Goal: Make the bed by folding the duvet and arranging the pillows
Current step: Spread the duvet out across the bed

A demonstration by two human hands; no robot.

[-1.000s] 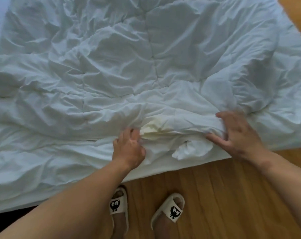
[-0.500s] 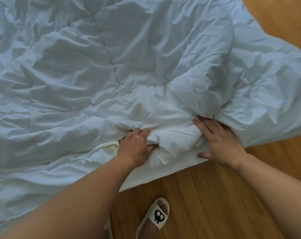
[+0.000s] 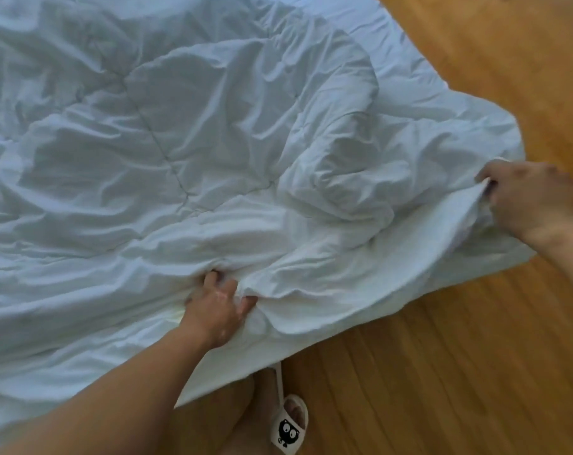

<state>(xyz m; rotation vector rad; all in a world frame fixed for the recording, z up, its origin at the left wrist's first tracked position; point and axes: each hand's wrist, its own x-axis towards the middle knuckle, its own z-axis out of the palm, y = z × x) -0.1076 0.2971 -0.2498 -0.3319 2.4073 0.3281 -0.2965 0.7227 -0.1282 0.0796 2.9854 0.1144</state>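
A crumpled white duvet (image 3: 213, 133) covers the bed and fills most of the view, its near edge hanging over the floor. My left hand (image 3: 217, 307) grips a bunch of the duvet's near edge at lower centre. Far to the right, my right hand (image 3: 528, 198) pinches the same edge near the duvet's corner, and the fabric runs stretched between the two hands. No pillows are in view.
Wooden floor (image 3: 442, 372) lies along the bed's near and right sides. My foot in a white slipper (image 3: 288, 428) with a black cartoon face stands close to the hanging duvet edge. A strip of white sheet (image 3: 360, 14) shows at the top right.
My right hand has slid along the duvet edge far to the right and now pinches it near the corner. The left hand keeps its grip. The view has swung right.
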